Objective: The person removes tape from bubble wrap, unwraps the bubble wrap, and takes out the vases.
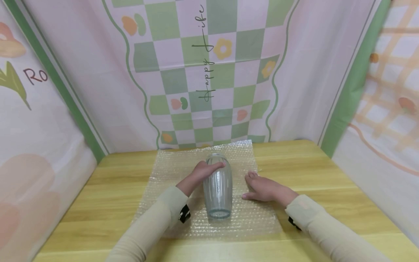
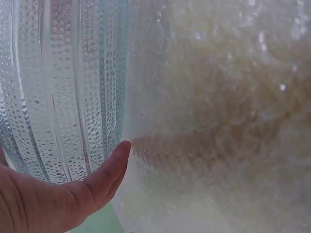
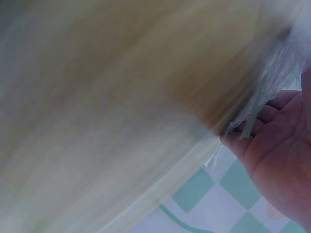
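Observation:
A clear ribbed glass vase [image 1: 218,189] lies on its side on a sheet of bubble wrap [image 1: 243,222], its base toward me. My left hand [image 1: 203,171] grips the vase from the left near its far end, the thumb across the top. In the left wrist view the thumb [image 2: 104,182] curves along the dotted, fluted glass [image 2: 63,87]. My right hand [image 1: 264,187] is at the sheet's right edge, apart from the vase. The right wrist view shows its fingers [image 3: 282,102] bent at the wrap's edge [image 3: 272,87], with film across them; the thumb is hidden there.
The bubble wrap lies on a light wooden table [image 1: 314,171], reaching its back edge. A checked, printed cloth [image 1: 222,76] hangs behind, with more printed cloth at the left [image 1: 39,127] and right [image 1: 386,120].

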Demonstrator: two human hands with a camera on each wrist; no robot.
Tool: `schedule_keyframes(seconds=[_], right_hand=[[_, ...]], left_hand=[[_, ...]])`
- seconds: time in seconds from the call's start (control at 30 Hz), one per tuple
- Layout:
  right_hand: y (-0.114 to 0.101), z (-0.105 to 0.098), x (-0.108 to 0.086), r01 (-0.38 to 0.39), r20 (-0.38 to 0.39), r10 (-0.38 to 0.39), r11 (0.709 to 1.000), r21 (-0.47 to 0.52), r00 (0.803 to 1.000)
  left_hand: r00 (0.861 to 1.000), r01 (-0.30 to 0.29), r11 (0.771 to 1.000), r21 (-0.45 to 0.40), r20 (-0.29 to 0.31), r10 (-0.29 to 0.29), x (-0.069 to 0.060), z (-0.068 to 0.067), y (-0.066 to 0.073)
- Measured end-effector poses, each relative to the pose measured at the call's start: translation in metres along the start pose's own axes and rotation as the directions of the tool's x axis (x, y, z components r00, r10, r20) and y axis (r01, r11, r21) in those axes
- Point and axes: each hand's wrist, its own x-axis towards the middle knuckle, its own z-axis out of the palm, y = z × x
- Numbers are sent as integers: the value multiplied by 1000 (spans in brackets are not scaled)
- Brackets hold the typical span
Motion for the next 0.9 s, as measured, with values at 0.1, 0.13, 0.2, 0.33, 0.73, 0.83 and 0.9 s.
schedule_keyframes(seconds=[0.1,0.13,0.2,0.33,0.73,0.83,0.9], right_hand=[[1,1,0,-1,1,1,1000,5,1000],[1,1,0,0,2,0,1000,6,1000],[2,2,0,4,4,-4,1000,5,1000],[3,3,1,14,2,-14,1000,-2,1000],[1,2,1,-3,11,3,1000,14,1000],[1,2,0,-3,9,3,1000,5,1000],[2,2,0,-3,8,3,1000,-1,1000]], left_hand=[[1000,5,1000,-6,-3,-5,0,0,-1],[1000,6,1000,-8,-3,-6,0,0,-2],[1000,6,1000,-10,1,-6,0,0,-4],[1000,3,1000,-10,1,-3,1,-1,-6],[1000,-2,1000,-19,-29,2,0,-5,-3],[998,-25,999,-21,-53,24,0,-9,0],[997,-37,999,-27,-73,35,0,-11,3]])
